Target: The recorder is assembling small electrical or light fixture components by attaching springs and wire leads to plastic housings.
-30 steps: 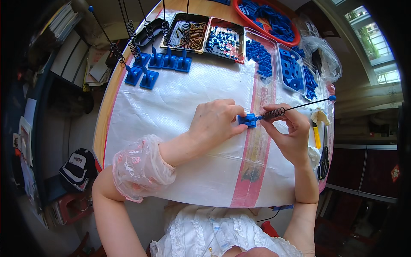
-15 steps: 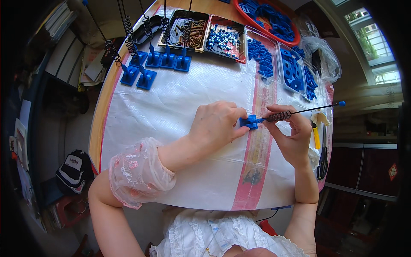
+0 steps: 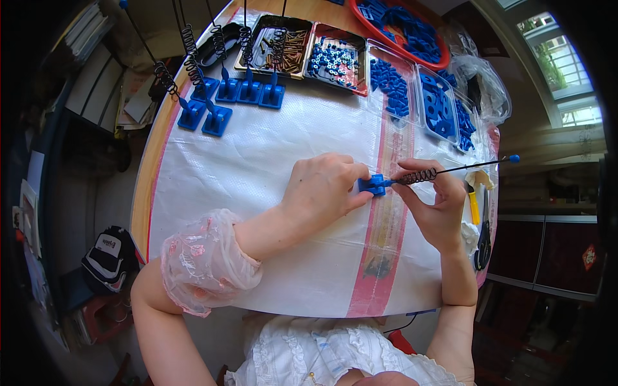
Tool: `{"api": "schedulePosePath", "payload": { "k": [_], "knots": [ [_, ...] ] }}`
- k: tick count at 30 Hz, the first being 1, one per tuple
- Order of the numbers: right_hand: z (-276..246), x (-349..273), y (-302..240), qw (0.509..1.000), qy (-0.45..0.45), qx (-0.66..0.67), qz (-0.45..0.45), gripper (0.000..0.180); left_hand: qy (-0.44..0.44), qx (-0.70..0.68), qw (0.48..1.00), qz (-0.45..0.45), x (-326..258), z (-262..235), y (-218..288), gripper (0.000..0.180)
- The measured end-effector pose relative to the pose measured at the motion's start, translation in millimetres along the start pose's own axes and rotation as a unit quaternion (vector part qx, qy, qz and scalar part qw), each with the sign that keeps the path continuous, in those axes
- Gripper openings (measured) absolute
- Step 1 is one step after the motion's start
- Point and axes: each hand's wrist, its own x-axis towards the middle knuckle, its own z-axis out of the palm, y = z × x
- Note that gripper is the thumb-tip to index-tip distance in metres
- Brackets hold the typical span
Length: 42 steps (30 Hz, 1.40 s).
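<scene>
My left hand (image 3: 325, 186) is closed on a small blue plastic base (image 3: 373, 185), gripping it between thumb and fingers near the middle of the table. My right hand (image 3: 438, 199) pinches the near end of a black spring rod (image 3: 421, 175), where its coil meets the blue piece joined to the base. The rod slants out to the right and ends in a blue ball tip (image 3: 514, 158). Finished-looking units of the same kind, blue bases (image 3: 249, 92) with coiled rods, stand grouped at the far left.
At the back are a tray of screws (image 3: 293, 48), a tray of small blue and silver nuts (image 3: 335, 61), clear boxes of blue parts (image 3: 440, 103) and a red basin (image 3: 444, 59). A yellow-handled tool (image 3: 474, 207) and black scissors (image 3: 483, 251) lie at the right edge.
Both hands keep their grip on the base and rod with almost no movement. The whole view has shifted very slightly.
</scene>
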Motion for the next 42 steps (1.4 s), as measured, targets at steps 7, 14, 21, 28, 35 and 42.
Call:
{"api": "schedulePosePath", "payload": {
  "k": [7, 14, 21, 28, 35, 42],
  "knots": [
    [0.5, 0.9, -0.6, 1.0, -0.001, -0.002, -0.006, 0.037, -0.004, 0.004, 1.0, 0.002, 0.6, -0.2, 0.1, 0.019],
    [0.7, 1.5, 2.3, 1.0, 0.001, -0.01, -0.024, 0.037, -0.01, -0.008, 1.0, -0.004, 0.9, 0.1, 0.0, 0.018],
    [-0.2, 2.6, 1.2, 0.999, -0.001, -0.019, -0.029, 0.037, -0.012, -0.009, 1.0, -0.006, 1.0, -0.3, 0.4, 0.017],
    [1.2, 1.4, 2.0, 1.0, 0.001, -0.015, -0.02, 0.036, -0.013, -0.008, 1.0, -0.008, 1.2, 0.2, 0.2, 0.018],
    [0.0, 3.1, 0.6, 1.0, -0.004, -0.015, -0.021, 0.036, -0.01, -0.006, 1.0, -0.007, 0.7, 1.1, -0.5, 0.018],
    [0.9, 2.0, 0.6, 1.0, 0.0, -0.018, -0.018, 0.036, -0.01, 0.003, 1.0, -0.004, 1.3, -0.5, 0.8, 0.018]
  ]
}}
